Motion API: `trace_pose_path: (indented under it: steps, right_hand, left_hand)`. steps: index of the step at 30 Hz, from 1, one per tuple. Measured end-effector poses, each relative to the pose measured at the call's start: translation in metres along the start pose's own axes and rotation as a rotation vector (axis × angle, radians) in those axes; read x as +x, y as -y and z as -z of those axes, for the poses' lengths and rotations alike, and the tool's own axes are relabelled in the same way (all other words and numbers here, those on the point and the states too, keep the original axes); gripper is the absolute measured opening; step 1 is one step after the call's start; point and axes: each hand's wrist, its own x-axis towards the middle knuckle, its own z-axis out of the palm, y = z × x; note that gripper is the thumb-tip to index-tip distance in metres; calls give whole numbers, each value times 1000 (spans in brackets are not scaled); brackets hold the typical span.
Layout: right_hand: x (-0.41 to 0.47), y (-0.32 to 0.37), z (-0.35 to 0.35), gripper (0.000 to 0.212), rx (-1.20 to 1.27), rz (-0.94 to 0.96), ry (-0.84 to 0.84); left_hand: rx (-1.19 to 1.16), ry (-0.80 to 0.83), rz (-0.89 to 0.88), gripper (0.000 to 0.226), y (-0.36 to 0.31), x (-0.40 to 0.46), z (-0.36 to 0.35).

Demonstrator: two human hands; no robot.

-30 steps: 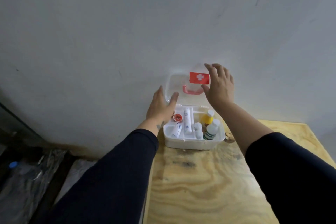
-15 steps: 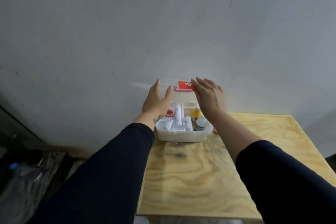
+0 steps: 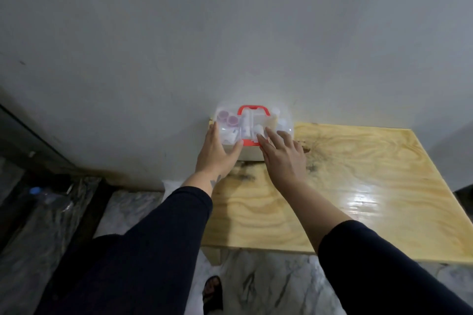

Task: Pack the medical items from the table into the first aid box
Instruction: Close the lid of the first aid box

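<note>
The first aid box [image 3: 252, 153] is a white tub with a clear lid [image 3: 284, 123] and a red handle [image 3: 252, 109]. It stands at the far left corner of the wooden table [image 3: 345, 186], against the wall. The lid lies down over the box, and bottles and rolls show blurred through it. My left hand [image 3: 217, 152] grips the box's left front corner, thumb on the lid. My right hand [image 3: 282, 155] lies flat on the lid's front right, fingers spread.
A grey wall rises right behind the box. The table's left edge runs just beside my left hand, with marble floor [image 3: 256, 286] and a sandalled foot [image 3: 212, 289] below. Dark plastic-covered items [image 3: 46, 212] lie on the floor at left.
The lid has swung down from upright to closed over the box. Both hands came down with it and now rest on it. The camera has tilted downward.
</note>
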Motion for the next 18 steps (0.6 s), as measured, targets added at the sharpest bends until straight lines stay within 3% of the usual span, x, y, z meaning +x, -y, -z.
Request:
trace_pose_path:
  steps: [3,6,9,13,18]
  right_hand:
    - [-6,1,-4,32,12,13,-11]
    - [-1,-2,4,35,111,-12,-40]
    - [14,-13,12,49,214,-12,114]
    - [37,-27,8,73,131,8,389]
    - [35,-24,-11,83,42,8,389]
  left_hand:
    - [72,23,18,84,6,-3,-5]
    - [295,-52,-59,75,-3,1,-2]
    - [426,-16,-173,73,-11,16,0]
    - [598,142,-271,78,-16,38,4]
    - [743,155,-341,84,-7,41,-1]
